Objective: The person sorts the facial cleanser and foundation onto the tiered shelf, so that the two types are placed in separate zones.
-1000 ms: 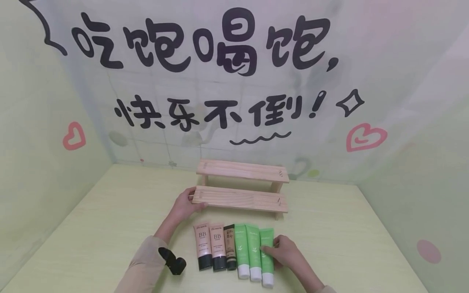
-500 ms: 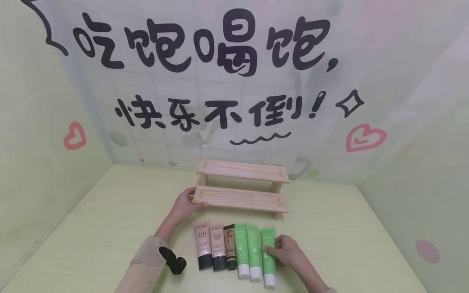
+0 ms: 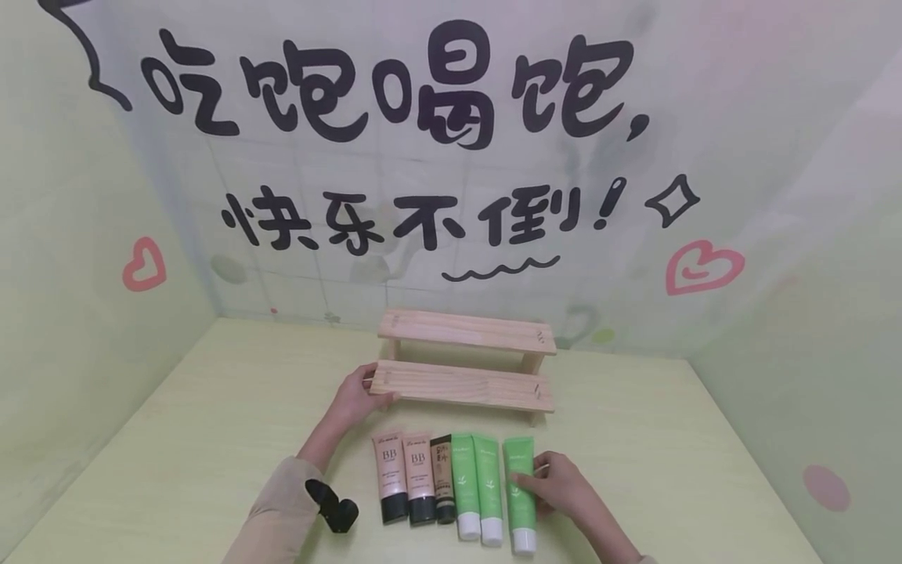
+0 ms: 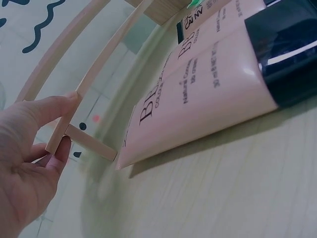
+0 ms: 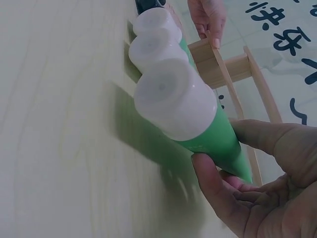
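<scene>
My left hand (image 3: pixel 357 397) grips the left end of the lower board of a two-step wooden rack (image 3: pixel 461 385), thumb on top and fingers beneath, as the left wrist view shows. With thumb and fingers my right hand (image 3: pixel 561 483) pinches a green tube (image 3: pixel 520 486) with a white cap (image 5: pixel 176 99). In the right wrist view this tube is held slightly off the table, a shadow below it. To its left lie two more green tubes (image 3: pixel 488 482), a narrow tan-and-black tube (image 3: pixel 442 478) and two pink BB cream tubes (image 3: pixel 419 474), in a row with caps toward me.
The rack's upper board (image 3: pixel 465 330) stands behind the lower one, near the printed back wall (image 3: pixel 437 290). Pale side walls enclose the light wooden table (image 3: pixel 232 415). A black wrist mount (image 3: pixel 333 505) sits on my left sleeve.
The green tube in my right hand has shifted a little to the right, widening the gap from its neighbour. My left hand stays on the rack.
</scene>
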The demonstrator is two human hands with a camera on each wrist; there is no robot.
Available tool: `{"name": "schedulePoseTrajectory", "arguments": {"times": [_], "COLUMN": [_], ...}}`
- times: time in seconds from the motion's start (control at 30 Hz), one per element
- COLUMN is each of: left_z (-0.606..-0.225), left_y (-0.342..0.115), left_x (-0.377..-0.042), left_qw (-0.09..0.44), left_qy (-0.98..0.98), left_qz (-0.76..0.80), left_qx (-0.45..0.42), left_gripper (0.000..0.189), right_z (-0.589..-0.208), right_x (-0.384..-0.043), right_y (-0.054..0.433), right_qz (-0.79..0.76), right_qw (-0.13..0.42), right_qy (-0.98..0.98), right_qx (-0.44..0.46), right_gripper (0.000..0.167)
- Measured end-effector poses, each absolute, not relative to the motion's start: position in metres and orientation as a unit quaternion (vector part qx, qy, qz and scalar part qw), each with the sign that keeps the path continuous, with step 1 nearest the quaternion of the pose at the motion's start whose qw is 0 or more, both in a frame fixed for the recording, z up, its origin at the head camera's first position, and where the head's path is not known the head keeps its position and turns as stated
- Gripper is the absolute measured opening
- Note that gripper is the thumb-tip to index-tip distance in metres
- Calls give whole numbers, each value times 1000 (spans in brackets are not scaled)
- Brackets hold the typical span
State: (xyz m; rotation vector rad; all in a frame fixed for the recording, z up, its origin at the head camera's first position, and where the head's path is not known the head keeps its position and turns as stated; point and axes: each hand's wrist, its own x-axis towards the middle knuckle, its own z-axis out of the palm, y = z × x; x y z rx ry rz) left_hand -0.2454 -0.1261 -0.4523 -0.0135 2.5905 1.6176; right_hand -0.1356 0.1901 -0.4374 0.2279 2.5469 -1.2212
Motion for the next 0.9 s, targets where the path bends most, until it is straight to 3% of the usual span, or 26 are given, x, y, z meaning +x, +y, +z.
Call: {"name": "schedulePoseTrajectory", "arguments": {"times": [0.5,0.9], "left_z": [-453,-454], "left_y": [-126,-126], "left_x": [-244,-242], "left_qw": [44,39], "left_qy": [845,846], "left_qz": [532,532], "left_qx": [4,4], "left_gripper": [76,75], "right_z": [-431,-419], "right_x": [-136,-141], "right_y": [192,185], "right_qz": [-469,-470], "right_qw": [162,154], "right_qy": [866,868], "right_qx": [56,39], "right_gripper": [59,52]}}
